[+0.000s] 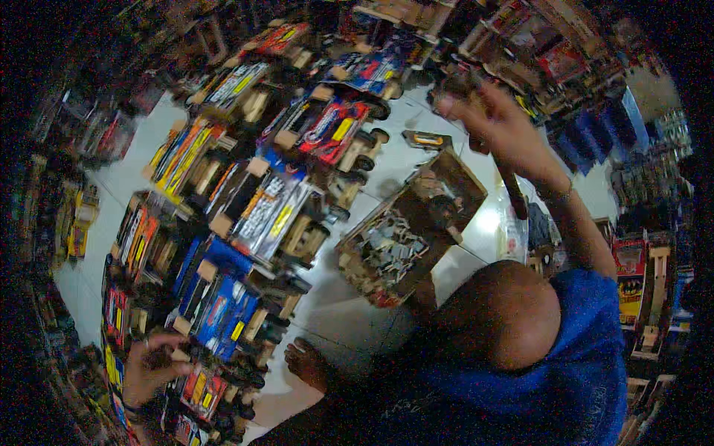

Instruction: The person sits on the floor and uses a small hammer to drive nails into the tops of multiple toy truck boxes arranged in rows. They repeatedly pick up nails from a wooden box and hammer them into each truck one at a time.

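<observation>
My left hand [152, 368] is at the lower left, over the near end of the rows of toy trucks. Its curved fingers and thumb stand apart beside a small red and orange truck [202, 392]. Next to it is a blue wooden toy truck [223, 316] with black and pale wooden wheels. My right arm reaches to the upper right. There my right hand [502, 126] is bent, its fingers blurred near dark objects I cannot make out. Under its wrist runs a dark stick-like handle [512, 186]; whether the hand touches it is unclear.
A worn wooden box [465, 175] holding grey metal pieces [390, 245] stands on the tiled floor [335, 297] in the middle. Several colourful toy trucks [275, 215] fill the left side. My bent knee [513, 316] and foot [309, 363] are close by. Stacked goods line the right.
</observation>
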